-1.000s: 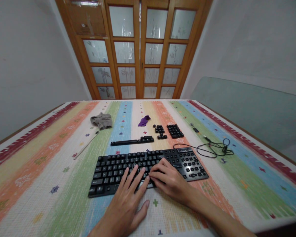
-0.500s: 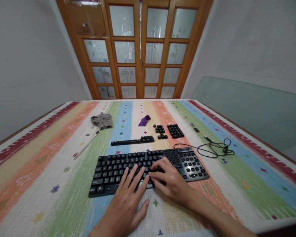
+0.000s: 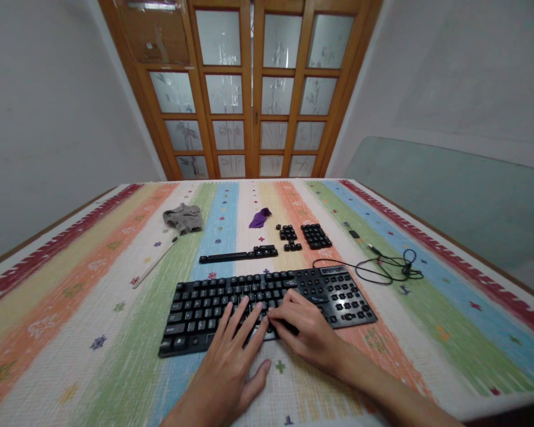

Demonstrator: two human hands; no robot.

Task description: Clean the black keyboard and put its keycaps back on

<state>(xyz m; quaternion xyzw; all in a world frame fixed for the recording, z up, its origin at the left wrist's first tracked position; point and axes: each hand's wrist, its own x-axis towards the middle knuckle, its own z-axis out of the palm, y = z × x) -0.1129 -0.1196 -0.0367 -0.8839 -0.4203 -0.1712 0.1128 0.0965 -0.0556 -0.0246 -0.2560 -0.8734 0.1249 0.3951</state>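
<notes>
A black keyboard (image 3: 187,327) lies on the striped tablecloth in front of me, its right-hand section bare of keycaps. My left hand (image 3: 235,350) rests over the lower middle keys, palm down with fingers spread. Beside it, my right hand (image 3: 303,325) is bent over the keys right of centre, thumb and index finger pinched together at a keycap mostly hidden by the fingers. Behind the keyboard lie a row of loose black keycaps with the space bar (image 3: 231,257), a small cluster of keycaps (image 3: 288,233) and a block of number-pad keycaps (image 3: 315,236).
A grey cloth (image 3: 183,218) and a white-handled brush (image 3: 155,263) lie at the left, a purple cloth (image 3: 260,217) farther back. The black cable (image 3: 389,267) is coiled at the right near a small black cap (image 3: 353,234). Wooden glass doors (image 3: 253,89) stand beyond the table.
My right hand's fingers have drawn closer together, the index finger curling down toward the thumb. My left hand stays in place on the keyboard.
</notes>
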